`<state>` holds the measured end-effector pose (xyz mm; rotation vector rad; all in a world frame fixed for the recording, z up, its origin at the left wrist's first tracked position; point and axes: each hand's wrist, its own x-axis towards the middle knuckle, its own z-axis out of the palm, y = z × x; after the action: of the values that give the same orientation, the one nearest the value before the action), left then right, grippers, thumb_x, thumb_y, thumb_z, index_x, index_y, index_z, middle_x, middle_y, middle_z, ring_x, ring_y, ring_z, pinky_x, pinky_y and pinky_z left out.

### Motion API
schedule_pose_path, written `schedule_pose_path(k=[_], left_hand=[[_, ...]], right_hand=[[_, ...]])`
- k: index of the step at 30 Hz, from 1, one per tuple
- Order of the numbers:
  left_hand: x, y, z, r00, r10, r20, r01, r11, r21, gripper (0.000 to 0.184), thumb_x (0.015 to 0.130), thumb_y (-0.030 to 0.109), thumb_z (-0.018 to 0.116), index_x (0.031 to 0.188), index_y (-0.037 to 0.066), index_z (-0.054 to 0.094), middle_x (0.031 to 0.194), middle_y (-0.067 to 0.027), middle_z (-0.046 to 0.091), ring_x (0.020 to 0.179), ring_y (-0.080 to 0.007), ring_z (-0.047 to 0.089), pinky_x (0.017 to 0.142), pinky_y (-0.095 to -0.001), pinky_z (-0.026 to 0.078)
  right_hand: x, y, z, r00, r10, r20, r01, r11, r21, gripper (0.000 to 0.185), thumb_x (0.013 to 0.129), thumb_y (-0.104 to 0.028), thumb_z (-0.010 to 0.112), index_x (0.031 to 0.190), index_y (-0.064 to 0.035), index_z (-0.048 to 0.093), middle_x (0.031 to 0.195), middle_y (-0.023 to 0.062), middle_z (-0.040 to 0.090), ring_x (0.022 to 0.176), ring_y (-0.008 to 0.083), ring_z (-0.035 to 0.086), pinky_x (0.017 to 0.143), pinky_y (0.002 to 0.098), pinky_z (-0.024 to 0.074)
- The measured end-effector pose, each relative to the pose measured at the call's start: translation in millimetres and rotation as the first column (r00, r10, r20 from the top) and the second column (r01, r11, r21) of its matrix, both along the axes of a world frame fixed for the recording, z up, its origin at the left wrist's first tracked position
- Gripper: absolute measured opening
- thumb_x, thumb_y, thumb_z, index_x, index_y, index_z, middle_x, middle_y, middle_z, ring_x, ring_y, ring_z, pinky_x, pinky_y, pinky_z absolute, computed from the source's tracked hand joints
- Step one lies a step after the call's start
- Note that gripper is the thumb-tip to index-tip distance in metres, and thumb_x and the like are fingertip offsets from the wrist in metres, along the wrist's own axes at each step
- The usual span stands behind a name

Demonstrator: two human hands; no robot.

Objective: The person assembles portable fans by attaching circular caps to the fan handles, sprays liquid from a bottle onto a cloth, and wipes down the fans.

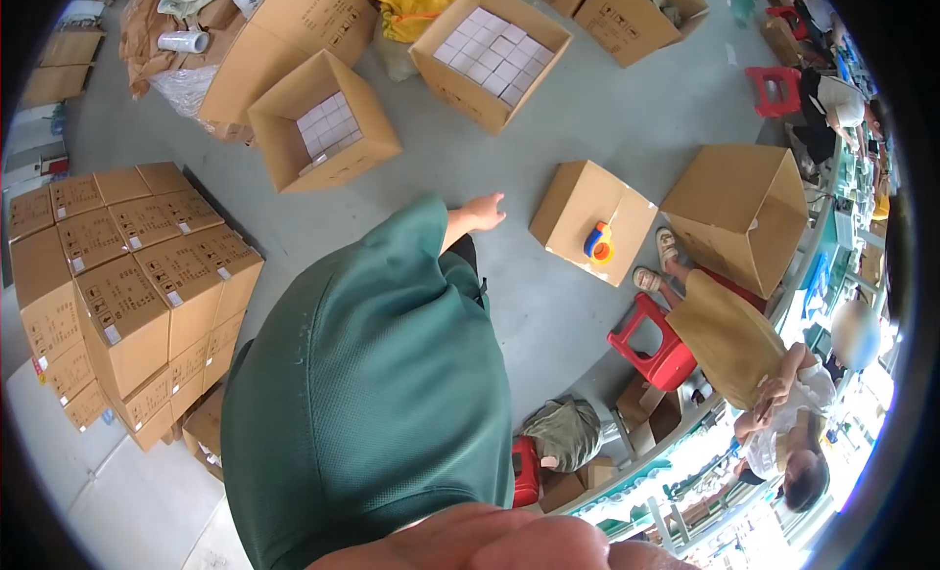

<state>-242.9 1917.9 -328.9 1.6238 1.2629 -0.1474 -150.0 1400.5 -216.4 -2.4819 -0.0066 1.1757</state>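
Note:
My left hand point(482, 213) reaches out beyond the green sleeve over the grey floor. Its fingers are extended and partly spread, with nothing held. Nearest to it on the right is a closed cardboard box point(592, 213), with an orange and blue tape dispenser point(598, 243) on top. Up and left of the hand stands an open carton point(367, 159) of small white boxes. Another open carton point(460, 90) of white boxes is above. My right hand cannot be made out; blurred skin at the bottom edge is unclear.
Stacked sealed cartons point(147, 276) stand at the left. A large open box point(729, 198) and a red stool point(658, 345) are at the right. Beside them a person point(729, 335) sits near a long workbench point(676, 452). Bags and more cartons lie along the top.

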Motion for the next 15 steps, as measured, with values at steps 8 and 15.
schedule_pose_path(k=[8,15], left_hand=[[-85.0,-53.9,-30.8,0.910,-0.277,-0.309,0.257,0.961,-0.104,0.046,0.082,0.029,0.058,0.115,-0.003,0.066,0.122,-0.0252,0.062,0.116,-0.0395,0.059,0.098,-0.0462,0.048],[-93.8,-95.8,-15.2,0.814,-0.323,-0.483,0.355,0.934,-0.026,0.036,0.083,0.025,0.056,0.108,0.002,0.069,0.115,-0.0217,0.067,0.108,-0.0385,0.063,0.092,-0.0471,0.050]], right_hand=[[18.1,67.9,50.8,0.980,-0.155,0.121,0.125,0.966,0.228,0.032,0.096,-0.020,0.060,0.114,0.0064,0.063,0.101,0.0154,0.070,0.092,0.0209,0.065,0.084,0.0342,0.0520],[94.0,62.7,228.5,0.795,-0.259,0.548,-0.248,0.686,0.684,0.014,0.095,-0.008,0.055,0.088,0.0041,0.058,0.105,0.0173,0.066,0.097,0.0237,0.062,0.090,0.0369,0.0498]])
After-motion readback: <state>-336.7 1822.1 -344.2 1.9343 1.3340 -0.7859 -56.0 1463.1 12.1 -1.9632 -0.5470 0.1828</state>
